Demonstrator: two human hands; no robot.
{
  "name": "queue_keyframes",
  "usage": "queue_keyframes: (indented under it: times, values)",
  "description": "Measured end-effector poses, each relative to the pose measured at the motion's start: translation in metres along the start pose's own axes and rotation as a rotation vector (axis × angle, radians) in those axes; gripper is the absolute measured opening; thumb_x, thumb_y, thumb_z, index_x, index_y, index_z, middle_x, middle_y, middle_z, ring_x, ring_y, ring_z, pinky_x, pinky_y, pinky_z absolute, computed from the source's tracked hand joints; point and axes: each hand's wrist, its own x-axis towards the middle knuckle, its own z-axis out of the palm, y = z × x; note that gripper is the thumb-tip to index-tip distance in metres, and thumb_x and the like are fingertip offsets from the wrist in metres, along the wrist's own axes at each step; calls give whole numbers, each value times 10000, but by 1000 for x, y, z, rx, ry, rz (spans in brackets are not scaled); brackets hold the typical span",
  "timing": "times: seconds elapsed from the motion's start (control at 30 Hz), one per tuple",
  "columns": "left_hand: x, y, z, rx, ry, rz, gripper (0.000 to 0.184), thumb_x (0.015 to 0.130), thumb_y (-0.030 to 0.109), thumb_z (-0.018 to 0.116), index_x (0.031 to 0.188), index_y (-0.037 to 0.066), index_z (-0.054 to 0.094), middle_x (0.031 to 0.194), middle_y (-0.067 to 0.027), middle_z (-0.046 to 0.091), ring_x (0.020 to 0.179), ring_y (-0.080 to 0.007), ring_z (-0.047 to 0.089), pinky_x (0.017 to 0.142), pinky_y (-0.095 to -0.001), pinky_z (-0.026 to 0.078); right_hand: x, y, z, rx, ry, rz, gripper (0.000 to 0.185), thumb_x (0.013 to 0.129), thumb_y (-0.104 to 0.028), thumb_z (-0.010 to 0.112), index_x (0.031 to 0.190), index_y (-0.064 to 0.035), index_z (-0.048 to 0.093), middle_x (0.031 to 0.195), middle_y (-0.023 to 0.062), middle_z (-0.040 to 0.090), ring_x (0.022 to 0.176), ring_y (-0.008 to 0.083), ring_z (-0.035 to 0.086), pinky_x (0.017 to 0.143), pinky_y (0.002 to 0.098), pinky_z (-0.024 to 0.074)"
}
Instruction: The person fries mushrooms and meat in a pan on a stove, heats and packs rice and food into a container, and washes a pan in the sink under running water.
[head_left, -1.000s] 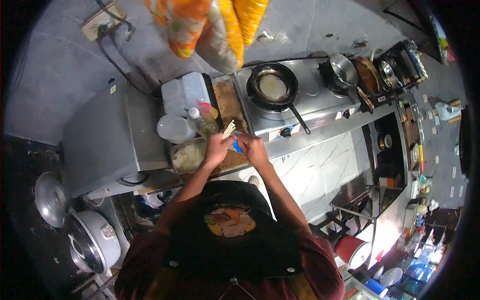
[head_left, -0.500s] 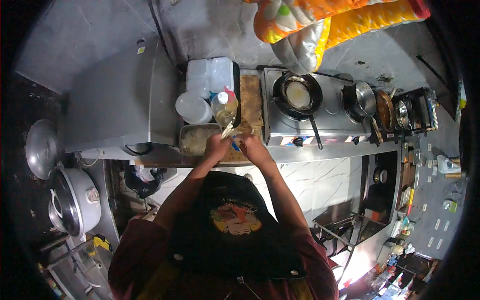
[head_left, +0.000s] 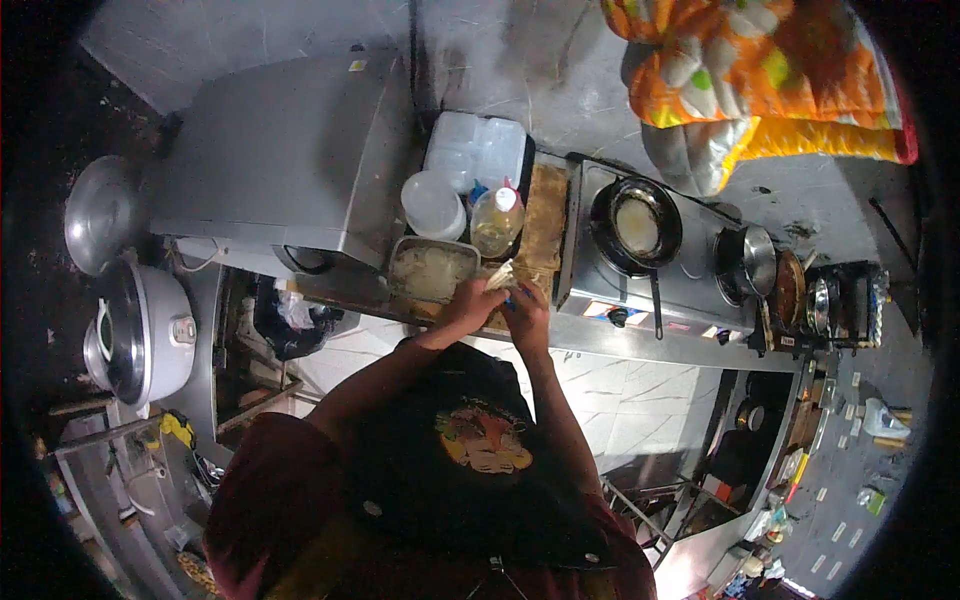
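Observation:
My left hand (head_left: 468,308) is closed around a pale, narrow bundle (head_left: 501,273) that sticks up past the fingers; its kind is unclear. Right beside it, my right hand (head_left: 527,312) has its fingers bent together at the same spot. A small blue thing (head_left: 511,294) shows between the two hands, partly covered by fingers. Just left of the hands is a rectangular tub (head_left: 434,268) with pale contents. Behind them stands a clear bottle (head_left: 497,222) of yellowish liquid with a white cap.
A black frying pan (head_left: 606,236) with a pale round patch inside sits on the gas stove (head_left: 690,285). Round plastic containers (head_left: 433,205) and clear trays (head_left: 475,148) stand at the back. The grey cabinet (head_left: 270,160) is at left; an orange quilted cloth (head_left: 770,80) hangs above.
The view has turned and shifted, so counter and stove appear farther right and lower. My hands stay close together by the tub, with the pale bundle still in my left.

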Motion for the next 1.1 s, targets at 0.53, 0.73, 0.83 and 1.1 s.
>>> queue_keyframes:
  times: [0.53,0.73,0.83,1.1]
  values:
    - [-98,-89,-101,-130,360,-145,397,906,401,668,836,11,663,676,-68,583,662,-149,516,608,-360,412,26,-48,32,439,-267,148,217,947,-77,621,1143,13,654,1285,159,547,1136,280,585,929,375,506]
    - [-94,-94,-111,-174,429,-141,419,925,391,654,786,-4,630,650,-85,568,642,-172,509,605,-382,413,63,-61,75,40,-299,-324,307,895,-77,637,1199,-56,604,1312,178,519,1267,383,449,1038,455,384]
    - [-95,-106,-116,-108,347,-117,402,942,383,641,765,26,584,644,-39,522,616,-134,462,571,-352,380,49,-67,74,-200,-183,-339,324,862,-75,655,1181,-71,599,1283,181,521,1253,389,445,1028,456,390]
    - [-86,-122,-124,-78,167,-167,377,958,348,587,1000,-17,676,759,-100,650,734,-194,597,706,-368,470,3,-51,30,-58,-70,-37,224,864,-124,682,1059,-33,619,1027,177,624,972,359,617,829,432,513]
